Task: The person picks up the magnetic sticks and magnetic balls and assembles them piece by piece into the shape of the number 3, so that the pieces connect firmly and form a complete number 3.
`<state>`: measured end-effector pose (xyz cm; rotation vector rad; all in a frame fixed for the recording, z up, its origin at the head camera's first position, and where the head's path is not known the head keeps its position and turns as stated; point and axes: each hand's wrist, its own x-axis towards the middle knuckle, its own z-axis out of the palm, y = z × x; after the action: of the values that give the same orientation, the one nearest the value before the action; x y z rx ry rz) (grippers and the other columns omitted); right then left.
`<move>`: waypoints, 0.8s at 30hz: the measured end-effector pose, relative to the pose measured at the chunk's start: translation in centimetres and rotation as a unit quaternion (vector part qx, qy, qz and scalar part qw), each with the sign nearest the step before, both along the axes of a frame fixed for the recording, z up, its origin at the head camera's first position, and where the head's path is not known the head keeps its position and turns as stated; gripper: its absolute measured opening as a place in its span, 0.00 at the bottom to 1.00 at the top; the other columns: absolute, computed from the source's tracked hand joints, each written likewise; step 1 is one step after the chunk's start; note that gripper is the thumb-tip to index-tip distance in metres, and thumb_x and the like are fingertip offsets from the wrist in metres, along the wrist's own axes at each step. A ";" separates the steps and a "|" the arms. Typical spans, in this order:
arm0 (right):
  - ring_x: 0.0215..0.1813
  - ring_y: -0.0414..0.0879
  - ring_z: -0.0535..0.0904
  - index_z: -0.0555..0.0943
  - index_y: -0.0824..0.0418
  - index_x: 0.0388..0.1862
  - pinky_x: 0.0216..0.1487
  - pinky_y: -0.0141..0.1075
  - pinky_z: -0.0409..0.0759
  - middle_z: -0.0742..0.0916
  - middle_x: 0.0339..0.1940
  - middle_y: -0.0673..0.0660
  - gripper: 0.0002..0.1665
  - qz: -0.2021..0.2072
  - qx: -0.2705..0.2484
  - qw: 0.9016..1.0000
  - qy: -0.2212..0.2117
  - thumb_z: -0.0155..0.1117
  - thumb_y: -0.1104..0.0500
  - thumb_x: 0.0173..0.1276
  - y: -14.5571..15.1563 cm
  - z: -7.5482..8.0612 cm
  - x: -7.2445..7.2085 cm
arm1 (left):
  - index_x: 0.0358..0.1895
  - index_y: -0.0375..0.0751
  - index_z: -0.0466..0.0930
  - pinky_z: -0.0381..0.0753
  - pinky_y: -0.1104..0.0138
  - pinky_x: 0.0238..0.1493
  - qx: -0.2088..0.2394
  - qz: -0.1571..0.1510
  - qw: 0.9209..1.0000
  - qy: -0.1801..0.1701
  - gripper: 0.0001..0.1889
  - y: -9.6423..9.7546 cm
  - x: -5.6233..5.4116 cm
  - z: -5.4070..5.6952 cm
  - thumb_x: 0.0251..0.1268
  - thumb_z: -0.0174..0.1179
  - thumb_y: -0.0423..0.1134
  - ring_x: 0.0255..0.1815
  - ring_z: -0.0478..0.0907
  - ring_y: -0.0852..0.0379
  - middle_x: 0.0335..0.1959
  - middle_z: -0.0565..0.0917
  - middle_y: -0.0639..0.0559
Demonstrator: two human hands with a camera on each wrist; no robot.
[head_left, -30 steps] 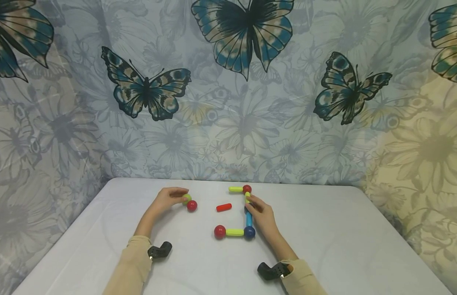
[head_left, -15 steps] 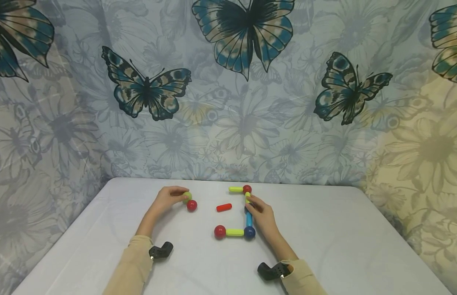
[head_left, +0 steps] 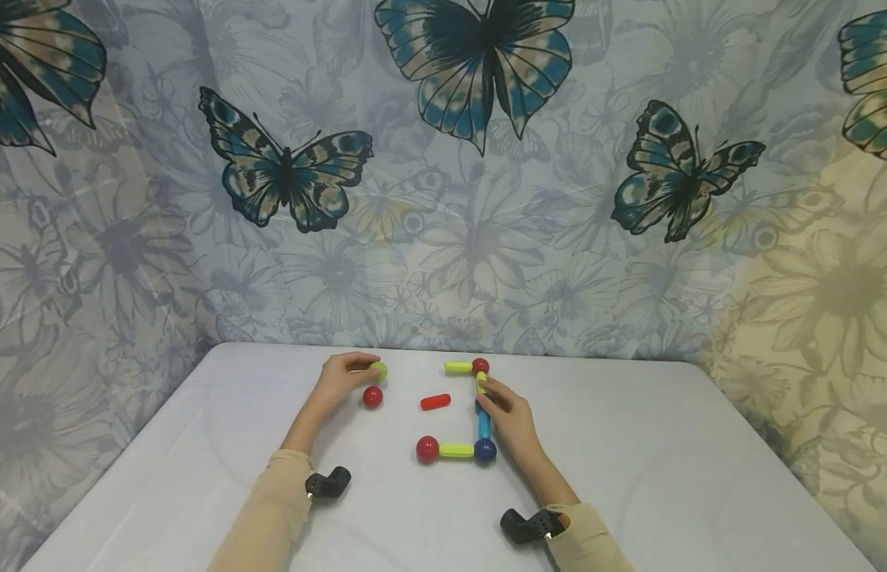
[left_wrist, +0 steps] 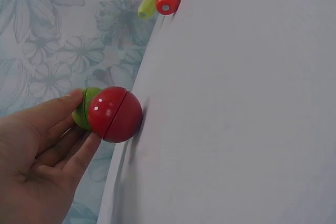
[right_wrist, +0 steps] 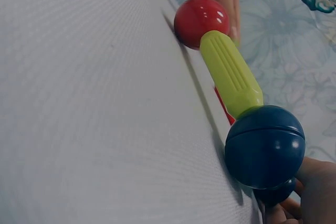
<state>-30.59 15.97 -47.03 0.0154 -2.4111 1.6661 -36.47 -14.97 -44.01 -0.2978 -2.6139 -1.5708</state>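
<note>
In the head view my left hand (head_left: 341, 380) pinches a green ball (head_left: 380, 371) between thumb and fingers. A loose red ball (head_left: 373, 397) lies on the table just nearer than it and overlaps it in the left wrist view. My right hand (head_left: 513, 417) grips a joined chain of rods and balls at its middle, fingers round a dark blue ball (right_wrist: 276, 192) largely hidden in the head view. From there a light blue rod (head_left: 484, 425) runs to a near blue ball (head_left: 485, 451), then a yellow-green rod (head_left: 456, 450) and red ball (head_left: 428, 450).
At the chain's far end, a red ball (head_left: 480, 366) bears a yellow-green rod (head_left: 458, 367) pointing left. A loose red rod (head_left: 435, 402) lies between the hands on the white table (head_left: 665, 461). A butterfly-patterned cloth (head_left: 443, 262) hangs behind the table.
My left hand has moved right and away with the green ball, parting it from the loose red ball in the head view. My right hand and the chain stay put.
</note>
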 end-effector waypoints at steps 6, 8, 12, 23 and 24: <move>0.73 0.55 0.70 0.80 0.59 0.59 0.69 0.41 0.71 0.76 0.70 0.58 0.20 0.001 0.001 1.000 -0.001 0.63 0.58 0.69 0.0 -0.1 0.0 | 0.52 0.38 0.84 0.77 0.52 0.62 0.001 0.003 1.000 0.011 0.17 1.3 -0.3 0.3 0.61 0.67 0.39 0.58 0.80 0.43 0.52 0.86 0.41; 0.73 0.55 0.70 0.80 0.59 0.59 0.69 0.41 0.71 0.76 0.70 0.58 0.20 0.001 -0.002 1.000 0.000 0.63 0.58 0.69 0.0 -0.1 0.0 | 0.51 0.38 0.84 0.77 0.51 0.62 -0.001 0.004 1.000 0.013 0.16 1.7 -0.4 0.4 0.61 0.67 0.39 0.58 0.80 0.43 0.52 0.86 0.41; 0.73 0.55 0.70 0.80 0.60 0.59 0.70 0.41 0.70 0.76 0.70 0.58 0.20 0.004 -0.006 1.000 0.002 0.63 0.58 0.69 0.1 0.0 0.0 | 0.51 0.38 0.84 0.77 0.52 0.62 -0.003 0.003 1.000 0.014 0.16 2.6 -0.6 0.6 0.60 0.68 0.39 0.57 0.81 0.43 0.51 0.86 0.41; 0.72 0.55 0.70 0.81 0.60 0.58 0.70 0.42 0.71 0.76 0.70 0.58 0.20 0.003 -0.004 1.000 0.004 0.63 0.57 0.69 0.0 0.2 0.2 | 0.48 0.36 0.85 0.80 0.53 0.58 -0.014 -0.008 0.999 0.031 0.15 5.3 -0.6 1.0 0.58 0.69 0.37 0.53 0.83 0.44 0.47 0.87 0.41; 0.72 0.55 0.70 0.81 0.60 0.58 0.70 0.42 0.71 0.76 0.70 0.58 0.20 0.003 -0.006 1.000 0.003 0.63 0.57 0.69 0.0 0.2 0.1 | 0.48 0.36 0.85 0.79 0.53 0.58 -0.016 -0.009 0.999 0.033 0.15 5.6 -0.6 0.9 0.58 0.69 0.37 0.52 0.83 0.44 0.46 0.87 0.41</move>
<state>-30.44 16.01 -46.85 0.0249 -2.3996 1.6797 -37.06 -9.42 -43.07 -0.3687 -2.5960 -1.4990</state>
